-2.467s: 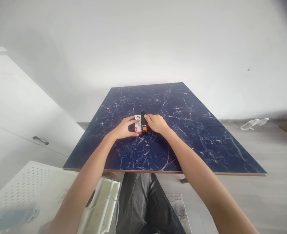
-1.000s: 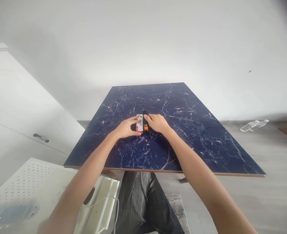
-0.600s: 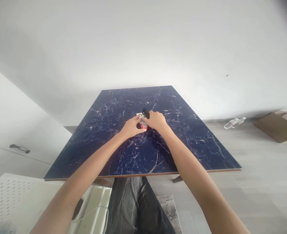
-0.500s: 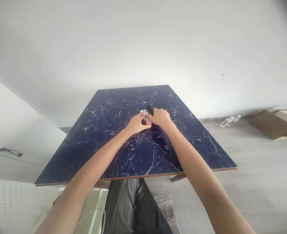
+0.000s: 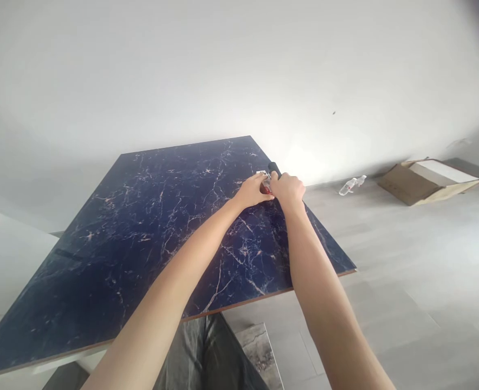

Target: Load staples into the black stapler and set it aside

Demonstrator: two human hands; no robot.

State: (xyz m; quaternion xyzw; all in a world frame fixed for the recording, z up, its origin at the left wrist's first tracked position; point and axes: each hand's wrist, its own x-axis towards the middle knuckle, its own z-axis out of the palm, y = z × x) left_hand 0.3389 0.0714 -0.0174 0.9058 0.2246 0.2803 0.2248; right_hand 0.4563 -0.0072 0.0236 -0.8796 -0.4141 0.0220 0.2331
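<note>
My left hand [image 5: 252,193] has its thumb and fingers closed around a small red and white packet [image 5: 266,188], whose lower part shows red between the fingers. Close against it, my right hand [image 5: 288,187] is wrapped round a black cylindrical object [image 5: 274,168]; only its rounded far end sticks out past the fingers. Both hands are over the right side of a dark blue marble-patterned table [image 5: 174,216], near its right edge. The palms hide most of both objects, so their exact kinds cannot be made out.
A pale wall [image 5: 182,70] stands behind the table. On the grey floor [image 5: 410,260] to the right lie clear plastic bottles [image 5: 348,187] and an open cardboard box [image 5: 410,181]. My dark trousers [image 5: 211,352] show below the table's front edge.
The view has swung to the right, so the table appears further left. Both hands, still holding their objects, are now closer to the table's right edge.
</note>
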